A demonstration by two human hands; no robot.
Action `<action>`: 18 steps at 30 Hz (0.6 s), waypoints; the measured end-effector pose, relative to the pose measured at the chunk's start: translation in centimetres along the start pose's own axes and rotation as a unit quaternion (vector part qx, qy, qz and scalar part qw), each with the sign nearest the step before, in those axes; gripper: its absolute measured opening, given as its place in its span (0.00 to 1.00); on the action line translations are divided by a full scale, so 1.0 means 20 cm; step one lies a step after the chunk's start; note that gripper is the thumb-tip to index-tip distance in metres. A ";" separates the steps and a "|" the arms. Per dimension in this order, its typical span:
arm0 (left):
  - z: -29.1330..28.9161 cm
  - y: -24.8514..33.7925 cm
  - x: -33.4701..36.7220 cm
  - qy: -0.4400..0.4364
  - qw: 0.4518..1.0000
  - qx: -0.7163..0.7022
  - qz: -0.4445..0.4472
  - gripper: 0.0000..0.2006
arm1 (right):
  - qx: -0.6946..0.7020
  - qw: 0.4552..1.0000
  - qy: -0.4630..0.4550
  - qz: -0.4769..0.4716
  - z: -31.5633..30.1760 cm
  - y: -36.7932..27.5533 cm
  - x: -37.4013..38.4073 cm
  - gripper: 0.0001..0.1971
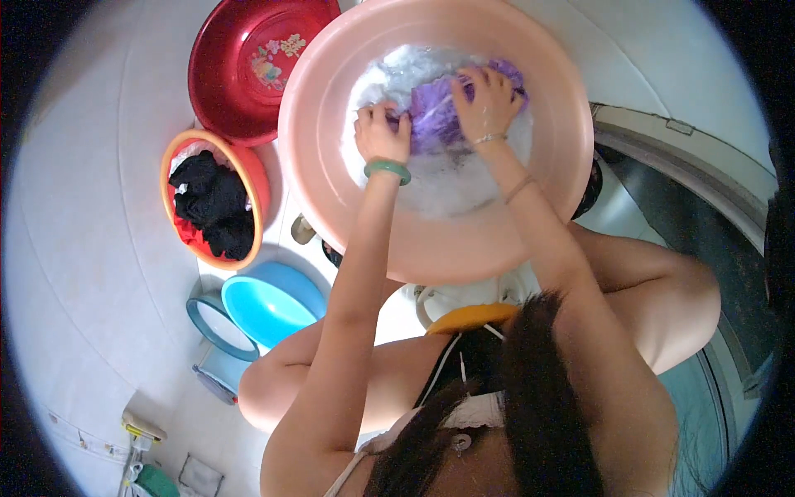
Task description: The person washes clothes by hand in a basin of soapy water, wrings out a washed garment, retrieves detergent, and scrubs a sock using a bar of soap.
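Observation:
A wide pink basin (323, 190) in front of me holds cloudy, sudsy water (447, 189). Wet purple cloth (435, 120) with lighter streaks lies bunched in it. My left hand (381, 137), below which a green bangle (387, 171) circles the wrist, curls its fingers on the cloth's left end. On the right part of the cloth presses my right hand (487, 108), fingers bent into the fabric. A thin bracelet (490, 138) and a brown band (520, 190) sit on that arm. The cloth's underside and some fingertips are hidden.
A red basin (219, 79) with a flower print stands left of the pink one. Nearer, an orange-rimmed tub (262, 195) holds black and red clothes (207, 195). A blue basin (277, 298) lies by my left knee. A dark-framed glass panel (704, 207) runs along the right.

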State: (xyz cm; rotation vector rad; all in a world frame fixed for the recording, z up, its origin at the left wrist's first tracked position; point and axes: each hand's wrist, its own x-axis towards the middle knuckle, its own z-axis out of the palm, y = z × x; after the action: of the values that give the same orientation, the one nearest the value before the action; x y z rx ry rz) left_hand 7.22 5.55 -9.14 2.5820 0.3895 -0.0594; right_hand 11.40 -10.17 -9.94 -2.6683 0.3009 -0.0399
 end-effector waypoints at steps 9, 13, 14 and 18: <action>0.23 -0.06 -0.08 -0.310 0.936 0.103 -0.132 0.26 | -0.171 0.968 -0.173 -0.058 0.30 0.09 -0.16 0.26; 0.22 -0.13 0.11 -0.371 0.898 0.235 -0.028 0.26 | -0.170 0.945 -0.177 -0.216 0.39 0.13 0.06 0.25; 0.25 -0.10 0.12 -0.369 0.900 0.230 -0.023 0.26 | -0.177 0.947 -0.081 -0.256 0.38 0.15 0.11 0.24; 0.28 0.02 0.07 0.032 0.983 -0.083 -0.159 0.25 | 0.008 0.994 -0.109 -0.021 0.26 -0.11 0.16 0.21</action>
State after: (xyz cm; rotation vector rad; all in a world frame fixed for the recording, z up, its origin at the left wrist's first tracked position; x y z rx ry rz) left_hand 8.93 2.79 -14.01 2.3403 0.7935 -0.0538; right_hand 15.36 -6.58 -13.71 -2.6332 0.1734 0.2332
